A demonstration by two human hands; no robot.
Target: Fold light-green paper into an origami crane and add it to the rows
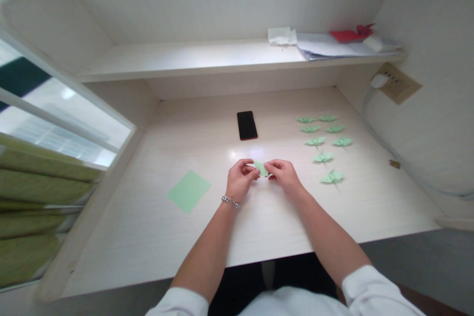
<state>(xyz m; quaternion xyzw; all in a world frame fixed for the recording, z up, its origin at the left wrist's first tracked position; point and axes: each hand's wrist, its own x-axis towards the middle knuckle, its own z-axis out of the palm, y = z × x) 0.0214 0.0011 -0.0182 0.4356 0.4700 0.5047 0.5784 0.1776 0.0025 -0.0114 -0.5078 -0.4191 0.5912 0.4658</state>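
White fabric left sleeve (179, 306) & right sleeve (375, 290), ending abt elbow; forearms bare. Silver chain-link bracelet (230, 202) at wrist of left hand (240, 180).

Pale green folded paper (261, 168), green sheet (188, 190), green cranes (323, 157), black phone (247, 125), whitish desk (148, 237).

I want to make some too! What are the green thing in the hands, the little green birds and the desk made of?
The small green folded piece pinched between the left hand and right hand looks like thin matte paper: crisp creases. The green folded birds seem the same paper: sharp pointed wings. The pale desk looks like slightly glossy wood-grain laminate: fine streaks, light glare.
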